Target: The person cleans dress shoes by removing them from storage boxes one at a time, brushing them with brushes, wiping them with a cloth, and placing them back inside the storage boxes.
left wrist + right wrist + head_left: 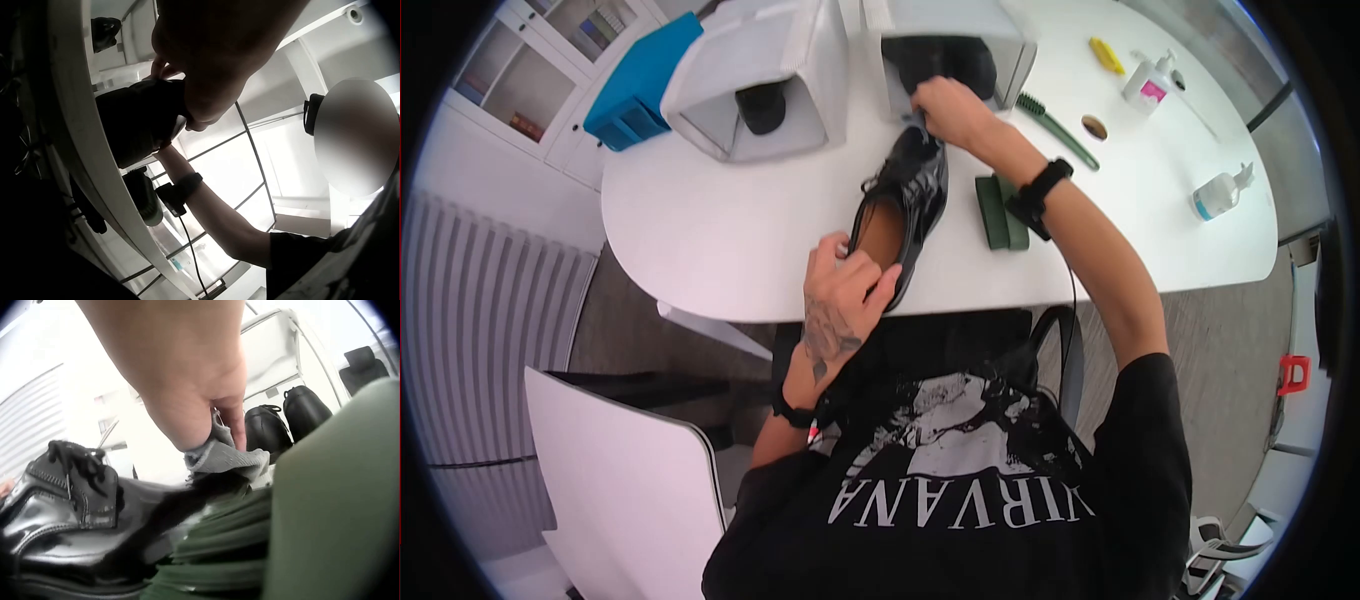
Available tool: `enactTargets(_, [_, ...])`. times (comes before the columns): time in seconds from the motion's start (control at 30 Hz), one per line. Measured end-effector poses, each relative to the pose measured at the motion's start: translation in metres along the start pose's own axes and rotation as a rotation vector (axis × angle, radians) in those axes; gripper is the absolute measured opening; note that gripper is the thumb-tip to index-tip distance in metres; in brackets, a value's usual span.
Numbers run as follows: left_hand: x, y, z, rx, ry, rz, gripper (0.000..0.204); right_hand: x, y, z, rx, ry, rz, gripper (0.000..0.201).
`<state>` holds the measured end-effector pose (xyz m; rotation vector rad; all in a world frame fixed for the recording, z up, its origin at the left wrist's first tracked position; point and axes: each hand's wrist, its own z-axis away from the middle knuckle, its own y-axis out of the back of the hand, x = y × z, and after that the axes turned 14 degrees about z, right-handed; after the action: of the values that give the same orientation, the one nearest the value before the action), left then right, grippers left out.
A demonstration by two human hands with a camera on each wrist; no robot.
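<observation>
A glossy black lace-up shoe (917, 190) lies on the white table, toe pointing away from me. My left hand (845, 290) grips its heel end, fingers curled over the collar by the tan insole. At the toe, my right hand (958, 112) pinches a crumpled grey cloth (228, 461) that lies against the leather. In the right wrist view, green bristles (209, 550) stand right beside the shoe's front. Those belong to the dark green brush pair (1002, 213) right of the shoe. The left wrist view is dark, with the shoe (140, 119) in near silhouette.
Two white open-fronted boxes (820, 75) at the back hold black shoes. A green long-handled brush (1060, 132), a yellow item (1107, 56) and two pump bottles (1148, 82) stand or lie to the right. A blue case (645, 85) is at the back left.
</observation>
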<state>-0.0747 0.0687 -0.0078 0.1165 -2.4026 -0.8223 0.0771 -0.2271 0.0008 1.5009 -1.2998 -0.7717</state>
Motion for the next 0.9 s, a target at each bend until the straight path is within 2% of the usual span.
enactTargets(0.03, [0.0, 0.0, 0.001, 0.005, -0.015, 0.018, 0.024, 0.006, 0.004, 0.003, -0.037, 0.006, 0.035, 0.025])
enactTargets(0.17, [-0.004, -0.002, 0.002, 0.026, -0.021, 0.037, 0.023, 0.008, 0.039, 0.025, 0.129, -0.011, -0.142, 0.026])
enactTargets(0.27, [-0.001, -0.003, 0.002, 0.025, -0.004, 0.034, 0.022, -0.013, 0.069, 0.035, 0.107, 0.096, -0.222, 0.025])
enactTargets(0.3, [-0.003, -0.003, 0.003, 0.03, -0.004, 0.031, 0.022, -0.022, 0.064, 0.039, 0.099, 0.089, -0.233, 0.025])
enactTargets(0.37, [-0.004, -0.004, 0.003, 0.02, -0.006, 0.02, 0.021, -0.032, 0.055, 0.044, -0.112, 0.199, -0.228, 0.026])
enactTargets(0.5, [-0.004, -0.005, 0.003, 0.026, -0.008, 0.021, 0.022, -0.023, 0.03, 0.039, -0.034, 0.142, -0.236, 0.022])
enactTargets(0.53, [-0.003, -0.005, 0.003, 0.028, -0.008, 0.02, 0.022, -0.019, 0.021, 0.034, 0.05, 0.159, -0.227, 0.021])
enactTargets(0.7, [-0.001, -0.007, 0.004, 0.024, 0.008, 0.023, 0.026, -0.001, -0.001, 0.015, 0.016, 0.125, -0.125, 0.023])
enactTargets(0.77, [0.002, -0.005, 0.002, 0.023, -0.007, 0.024, 0.027, 0.012, -0.013, 0.012, 0.053, 0.094, 0.032, 0.022])
enactTargets(0.83, [0.004, -0.003, 0.0, 0.024, -0.014, 0.031, 0.027, 0.029, -0.023, 0.013, 0.051, 0.049, -0.076, 0.022])
enactTargets(0.9, [0.004, -0.001, -0.003, 0.027, -0.037, 0.051, 0.026, 0.045, -0.011, 0.019, -0.027, 0.046, -0.251, 0.027])
